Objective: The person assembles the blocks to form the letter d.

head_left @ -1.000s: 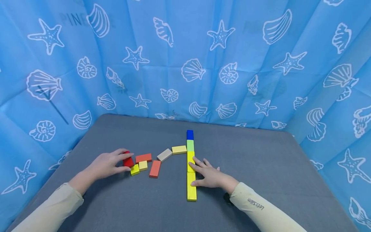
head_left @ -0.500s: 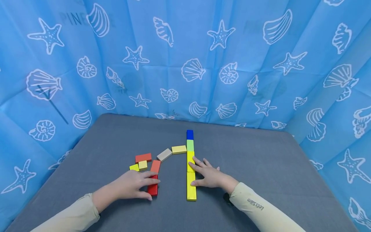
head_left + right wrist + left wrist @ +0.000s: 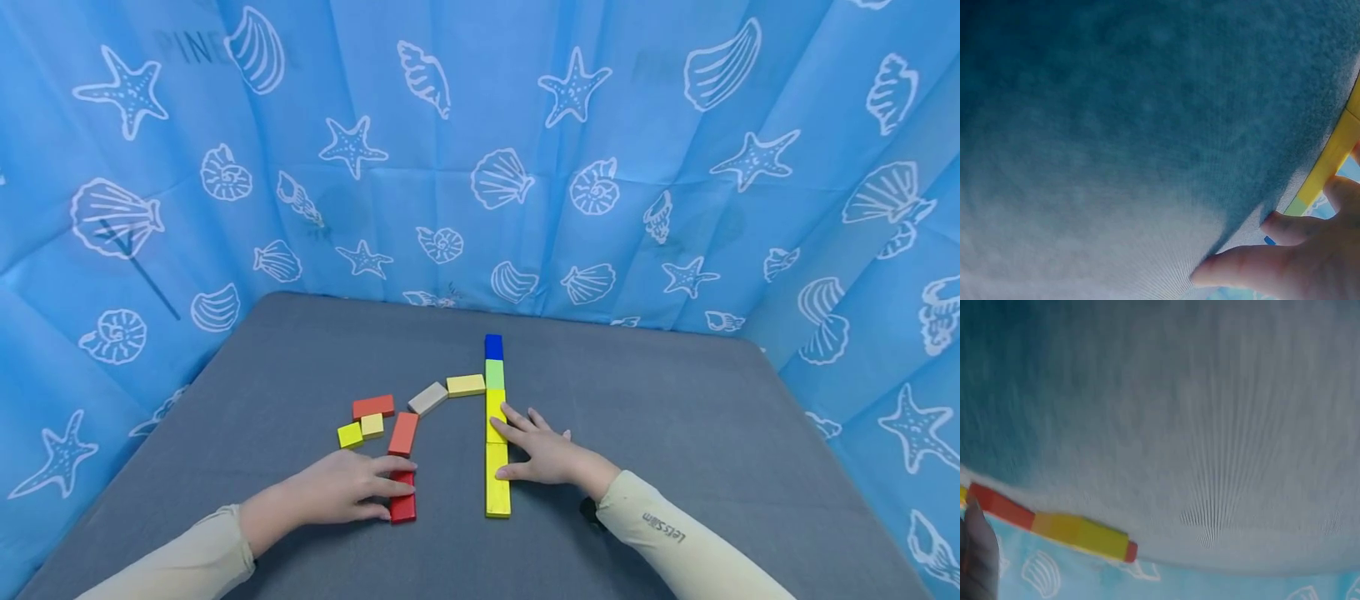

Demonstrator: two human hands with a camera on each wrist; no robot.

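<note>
Fingers of the left hand (image 3: 330, 492) are curling over the red block (image 3: 403, 507), the thumb at its left side, so that hand is grasping it on the grey desk (image 3: 637, 417). Beyond it, toward the far-left corner, a bright yellow cube (image 3: 348, 435), a cream cube (image 3: 372, 427) and a red-orange block (image 3: 372, 407) are lying clustered. The red block, beside those cubes a second ago, is now lying at the near end of the orange block (image 3: 402, 434); to my eye, the line on that side is growing toward the near edge. A finger is hiding the join, so I can't tell whether the two are touching. Farther right, a beige block (image 3: 428, 399) is slanting up to a pale yellow block (image 3: 466, 386), which is meeting a straight column. That column is running nearward from a blue block (image 3: 493, 347) through a green block (image 3: 495, 375) to the far yellow block (image 3: 493, 408) and near yellow block (image 3: 497, 496). Clasping nothing, the right hand (image 3: 547, 454) is resting spread fingers on both yellows, probably steadying them.
</note>
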